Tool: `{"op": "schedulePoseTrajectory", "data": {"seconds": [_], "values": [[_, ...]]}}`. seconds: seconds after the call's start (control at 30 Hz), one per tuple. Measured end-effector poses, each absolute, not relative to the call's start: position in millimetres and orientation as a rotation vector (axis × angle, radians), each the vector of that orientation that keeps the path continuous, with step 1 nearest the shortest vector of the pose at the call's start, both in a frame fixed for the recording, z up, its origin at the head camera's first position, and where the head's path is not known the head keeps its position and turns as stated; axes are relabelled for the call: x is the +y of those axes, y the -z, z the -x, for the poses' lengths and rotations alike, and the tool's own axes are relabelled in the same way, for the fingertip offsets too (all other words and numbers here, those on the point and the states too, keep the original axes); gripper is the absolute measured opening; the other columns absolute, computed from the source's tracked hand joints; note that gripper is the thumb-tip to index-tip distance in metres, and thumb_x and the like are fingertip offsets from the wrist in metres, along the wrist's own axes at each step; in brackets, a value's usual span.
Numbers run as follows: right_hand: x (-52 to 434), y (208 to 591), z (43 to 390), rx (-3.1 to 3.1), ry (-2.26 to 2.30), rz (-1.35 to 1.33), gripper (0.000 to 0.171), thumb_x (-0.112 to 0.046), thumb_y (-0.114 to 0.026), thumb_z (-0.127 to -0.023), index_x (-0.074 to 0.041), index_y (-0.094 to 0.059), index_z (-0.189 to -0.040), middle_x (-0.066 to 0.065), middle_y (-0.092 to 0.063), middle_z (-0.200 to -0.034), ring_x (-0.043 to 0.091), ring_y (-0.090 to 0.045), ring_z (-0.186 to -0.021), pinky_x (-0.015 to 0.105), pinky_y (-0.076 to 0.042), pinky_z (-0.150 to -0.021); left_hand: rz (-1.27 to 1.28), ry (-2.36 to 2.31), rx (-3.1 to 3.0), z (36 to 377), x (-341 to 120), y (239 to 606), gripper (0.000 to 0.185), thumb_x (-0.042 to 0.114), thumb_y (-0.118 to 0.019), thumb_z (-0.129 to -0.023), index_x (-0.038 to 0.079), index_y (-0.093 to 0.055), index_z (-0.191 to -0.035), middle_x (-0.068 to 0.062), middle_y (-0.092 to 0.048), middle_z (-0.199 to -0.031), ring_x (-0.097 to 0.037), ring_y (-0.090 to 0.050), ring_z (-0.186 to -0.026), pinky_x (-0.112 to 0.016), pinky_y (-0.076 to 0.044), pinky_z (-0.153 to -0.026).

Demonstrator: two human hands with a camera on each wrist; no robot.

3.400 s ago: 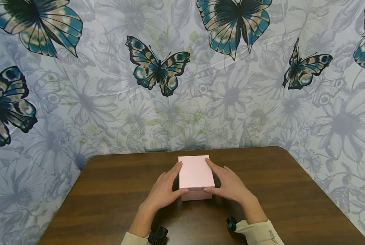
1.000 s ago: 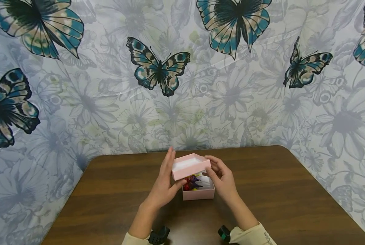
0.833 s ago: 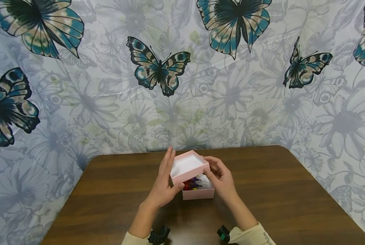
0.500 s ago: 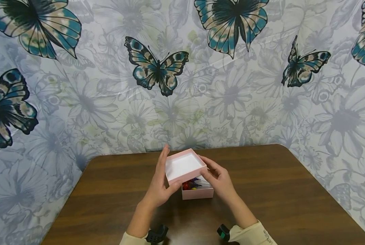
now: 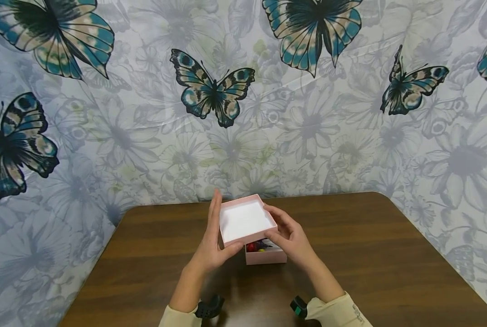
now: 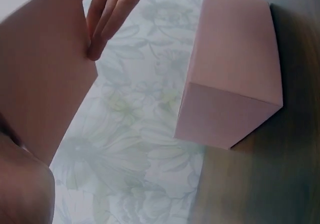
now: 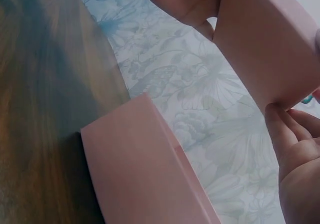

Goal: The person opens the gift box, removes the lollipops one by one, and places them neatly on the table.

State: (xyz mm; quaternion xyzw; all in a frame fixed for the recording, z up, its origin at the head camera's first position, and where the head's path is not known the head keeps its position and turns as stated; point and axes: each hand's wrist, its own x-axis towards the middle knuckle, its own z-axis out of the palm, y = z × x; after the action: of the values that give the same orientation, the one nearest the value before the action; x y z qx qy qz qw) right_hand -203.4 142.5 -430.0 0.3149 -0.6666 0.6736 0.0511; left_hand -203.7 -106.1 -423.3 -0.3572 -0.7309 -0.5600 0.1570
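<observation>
In the head view a pink box lid (image 5: 246, 220) with a white inside is raised and tilted, its inside toward the head camera. My right hand (image 5: 289, 232) pinches its right edge between thumb and fingers. My left hand (image 5: 208, 243) is against its left side, fingers straight up and thumb along the front lower edge. Below and behind the lid stands the pink box base (image 5: 266, 258) on the table. Small red, dark and yellow things (image 5: 254, 246) show inside it, largely hidden by the lid. In both wrist views the base's plain outer walls show beneath the lid.
The brown wooden table (image 5: 153, 254) has its far edge just beyond the hands. Behind it hangs a pale flowered cloth (image 5: 137, 118) with blue butterflies. A black device (image 5: 210, 306) is on the left wrist and another black device (image 5: 298, 307) on the right.
At first both hands were on the covered box. The lid then came off, tilted up and moved slightly left, baring its white inside; the base has stayed on the table.
</observation>
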Motion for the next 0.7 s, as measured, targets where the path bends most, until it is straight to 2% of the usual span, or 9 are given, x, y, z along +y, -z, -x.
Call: {"op": "schedulePoseTrajectory", "data": {"seconds": [0.17,0.27,0.33,0.4,0.53,0.63,0.7], "values": [[135.2,428.1,201.9,-1.953,-2.135,-0.96,0.054,-0.001,-0.061,-0.096,-0.001,-0.043,-0.146,0.019,-0.03,-0.162,0.01,-0.053,-0.134,0.023,-0.053,-0.099,0.907,1.726,-2.027,202.5,-102.0,428.0,0.111,0.037,-0.075,-0.087,0.023,0.006,-0.162,-0.001,0.026,-0.166,-0.035,0.009,-0.155,-0.076,-0.017,-0.112],[129.7,429.8,203.5,-1.925,-2.149,-0.929,0.054,0.0,-0.061,-0.096,-0.001,-0.043,-0.147,0.019,-0.029,-0.163,0.01,-0.056,-0.13,0.022,-0.054,-0.097,0.825,1.892,-1.975,199.9,-98.5,429.7,0.109,0.04,-0.074,-0.088,0.03,0.007,-0.161,0.001,0.03,-0.165,-0.04,0.009,-0.154,-0.051,-0.034,-0.118],[126.5,431.5,205.1,-1.912,-2.155,-0.914,0.055,0.0,-0.061,-0.096,0.0,-0.042,-0.147,0.019,-0.028,-0.163,0.009,-0.057,-0.128,0.021,-0.055,-0.096,0.774,2.047,-1.937,198.4,-97.9,429.7,0.109,0.038,-0.074,-0.088,0.034,0.009,-0.16,0.004,0.028,-0.165,-0.041,-0.001,-0.153,-0.033,-0.046,-0.11],[122.8,432.7,206.5,-1.901,-2.165,-0.905,0.054,0.0,-0.061,-0.096,0.0,-0.042,-0.147,0.02,-0.028,-0.163,0.009,-0.057,-0.127,0.021,-0.055,-0.095,0.725,2.152,-1.914,197.5,-99.7,429.2,0.111,0.033,-0.074,-0.089,0.034,0.011,-0.159,0.001,0.023,-0.167,-0.04,-0.016,-0.149,-0.019,-0.051,-0.098],[111.1,434.0,206.7,-1.893,-2.219,-0.914,0.055,0.0,-0.061,-0.096,-0.001,-0.041,-0.147,0.017,-0.026,-0.164,0.009,-0.058,-0.127,0.021,-0.054,-0.096,0.562,2.213,-1.97,194.0,-110.0,427.4,0.117,0.024,-0.078,-0.086,0.027,0.012,-0.16,-0.008,0.0,-0.169,-0.03,-0.043,-0.129,-0.021,-0.056,-0.089],[99.1,436.1,205.0,-1.897,-2.264,-0.935,0.056,0.0,-0.062,-0.095,-0.001,-0.04,-0.147,0.016,-0.022,-0.166,0.014,-0.054,-0.133,0.021,-0.053,-0.098,0.427,2.186,-2.075,190.5,-122.5,427.8,0.118,0.015,-0.08,-0.084,0.025,0.009,-0.161,-0.01,-0.011,-0.167,-0.024,-0.049,-0.123,-0.022,-0.057,-0.086],[91.4,437.1,203.9,-1.926,-2.271,-0.935,0.061,-0.001,-0.063,-0.095,-0.003,-0.038,-0.15,0.015,-0.022,-0.166,0.021,-0.05,-0.139,0.021,-0.052,-0.099,0.376,2.153,-2.138,188.3,-131.2,428.5,0.119,0.011,-0.08,-0.083,0.024,0.008,-0.161,-0.011,-0.014,-0.166,-0.025,-0.049,-0.122,-0.022,-0.057,-0.086]]}}
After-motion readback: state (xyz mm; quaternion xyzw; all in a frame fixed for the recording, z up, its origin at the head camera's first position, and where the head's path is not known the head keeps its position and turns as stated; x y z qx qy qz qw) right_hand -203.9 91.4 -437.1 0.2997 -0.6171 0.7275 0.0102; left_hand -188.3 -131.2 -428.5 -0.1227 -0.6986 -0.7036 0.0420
